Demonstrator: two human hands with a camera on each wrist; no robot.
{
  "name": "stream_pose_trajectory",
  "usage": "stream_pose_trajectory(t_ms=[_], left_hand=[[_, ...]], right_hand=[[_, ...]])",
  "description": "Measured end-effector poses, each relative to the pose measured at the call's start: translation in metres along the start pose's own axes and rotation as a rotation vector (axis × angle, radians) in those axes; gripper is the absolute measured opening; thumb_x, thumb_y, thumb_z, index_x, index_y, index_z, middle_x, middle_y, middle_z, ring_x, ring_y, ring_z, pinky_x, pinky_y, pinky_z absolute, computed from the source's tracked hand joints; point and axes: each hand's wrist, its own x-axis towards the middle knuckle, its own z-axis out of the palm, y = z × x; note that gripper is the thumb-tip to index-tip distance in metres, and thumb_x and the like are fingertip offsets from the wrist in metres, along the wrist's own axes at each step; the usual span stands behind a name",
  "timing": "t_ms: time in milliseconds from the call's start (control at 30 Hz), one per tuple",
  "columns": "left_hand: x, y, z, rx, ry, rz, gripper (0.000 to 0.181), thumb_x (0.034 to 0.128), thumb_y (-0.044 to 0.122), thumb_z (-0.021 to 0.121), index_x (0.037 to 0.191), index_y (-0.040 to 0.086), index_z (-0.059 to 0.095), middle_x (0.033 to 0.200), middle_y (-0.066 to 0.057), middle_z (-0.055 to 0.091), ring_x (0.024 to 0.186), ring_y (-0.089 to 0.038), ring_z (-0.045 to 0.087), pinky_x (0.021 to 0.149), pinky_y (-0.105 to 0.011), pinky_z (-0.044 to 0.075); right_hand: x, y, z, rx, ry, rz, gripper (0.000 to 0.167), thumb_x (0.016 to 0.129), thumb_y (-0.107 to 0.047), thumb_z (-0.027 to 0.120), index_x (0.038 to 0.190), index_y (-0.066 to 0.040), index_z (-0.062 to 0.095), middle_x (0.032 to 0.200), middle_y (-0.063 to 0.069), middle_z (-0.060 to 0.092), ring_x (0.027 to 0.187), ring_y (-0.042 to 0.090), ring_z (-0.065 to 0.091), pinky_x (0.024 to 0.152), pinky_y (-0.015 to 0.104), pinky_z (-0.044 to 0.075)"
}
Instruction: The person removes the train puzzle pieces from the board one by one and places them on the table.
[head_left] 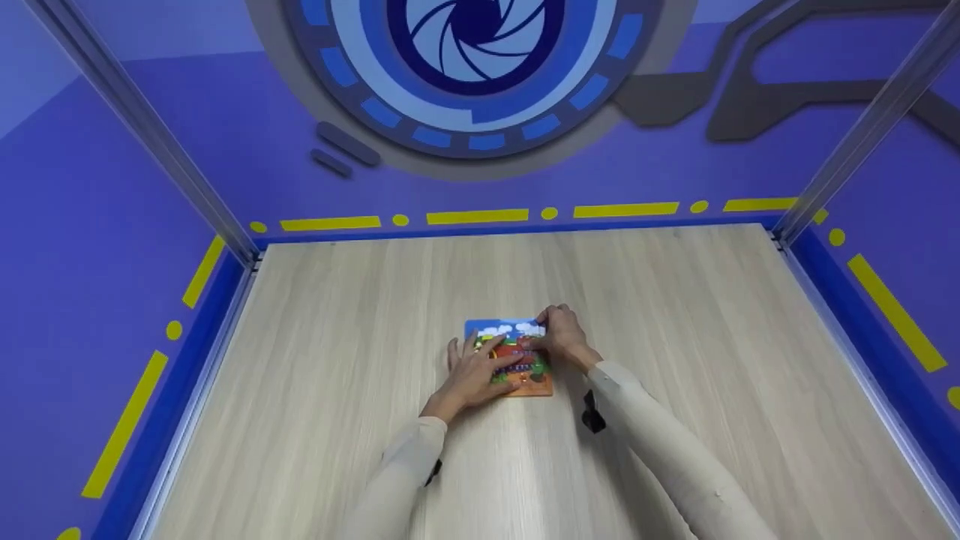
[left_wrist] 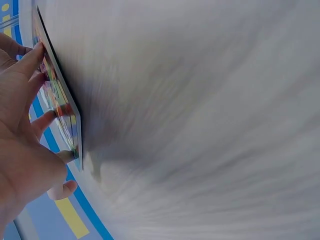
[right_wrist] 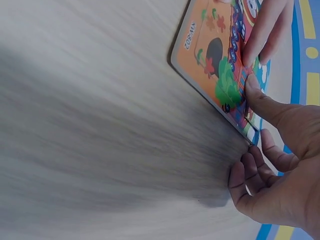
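A flat, colourful picture puzzle board (head_left: 535,389) lies on the wooden table, with blue sky at its far edge and orange at its near edge. My left hand (head_left: 472,377) is spread over its left and middle, fingertips pressing on the picture. In the left wrist view, those fingers (left_wrist: 30,62) reach down onto the board (left_wrist: 71,107). At the far right corner, my right hand (head_left: 564,335) pinches a puzzle piece (right_wrist: 252,120) between thumb and index finger. A gap shows along that piece's edge. The other right fingers curl beside the board, near the tabletop.
The pale wood-grain table (head_left: 337,315) extends around the board. Purple-blue panels with yellow markings (head_left: 477,218) stand at the back and both sides, joined by metal posts (head_left: 172,165). A small black object (head_left: 592,412) hangs at the right sleeve.
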Motion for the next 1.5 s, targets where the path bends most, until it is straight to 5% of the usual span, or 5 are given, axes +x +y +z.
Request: stream_pose_trajectory(t_ms=[267, 500, 667, 933, 1500], left_hand=[[0.004, -0.002, -0.002, 0.011, 0.002, -0.003, 0.055, 0.0952, 0.056, 0.063, 0.144, 0.033, 0.059, 0.162, -0.009, 0.041, 0.151, -0.056, 0.023, 0.112, -0.078, 0.018], [0.002, -0.002, 0.000, -0.013, 0.014, -0.004, 0.054, 0.0941, 0.055, 0.066, 0.142, 0.030, 0.062, 0.160, -0.012, 0.044, 0.149, -0.057, 0.025, 0.111, -0.080, 0.018], [0.000, -0.002, 0.001, -0.043, 0.014, -0.020, 0.054, 0.0934, 0.055, 0.067, 0.141, 0.030, 0.063, 0.160, -0.013, 0.044, 0.150, -0.057, 0.024, 0.111, -0.080, 0.017], [0.005, 0.000, -0.001, -0.164, 0.023, -0.051, 0.056, 0.0898, 0.049, 0.074, 0.139, 0.026, 0.065, 0.157, -0.013, 0.046, 0.150, -0.057, 0.023, 0.111, -0.081, 0.013], [0.003, 0.002, 0.002, -0.185, 0.045, -0.066, 0.055, 0.0894, 0.047, 0.075, 0.139, 0.027, 0.064, 0.159, -0.012, 0.044, 0.151, -0.055, 0.022, 0.112, -0.081, 0.011]], right_hand=[[0.000, -0.001, 0.002, 0.034, 0.034, -0.017, 0.048, 0.080, -0.015, 0.087, 0.116, 0.000, 0.059, 0.118, 0.016, 0.054, 0.105, 0.026, 0.052, 0.099, 0.042, 0.048], [-0.008, 0.002, 0.008, 0.105, 0.037, -0.120, 0.036, 0.086, -0.006, 0.081, 0.115, 0.000, 0.060, 0.093, 0.013, 0.062, 0.078, 0.017, 0.051, 0.067, 0.028, 0.041], [-0.009, 0.003, 0.009, 0.144, 0.053, -0.130, 0.046, 0.088, -0.006, 0.079, 0.128, -0.003, 0.056, 0.094, 0.015, 0.066, 0.076, 0.017, 0.054, 0.066, 0.027, 0.042], [-0.008, 0.013, 0.006, 0.193, 0.089, -0.146, 0.039, 0.090, -0.009, 0.077, 0.125, 0.001, 0.062, 0.087, 0.016, 0.069, 0.069, 0.015, 0.054, 0.061, 0.025, 0.041], [-0.019, 0.025, -0.016, 0.282, 0.116, -0.137, 0.033, 0.092, -0.001, 0.072, 0.124, 0.002, 0.064, 0.086, 0.008, 0.058, 0.068, 0.013, 0.053, 0.055, 0.022, 0.041]])
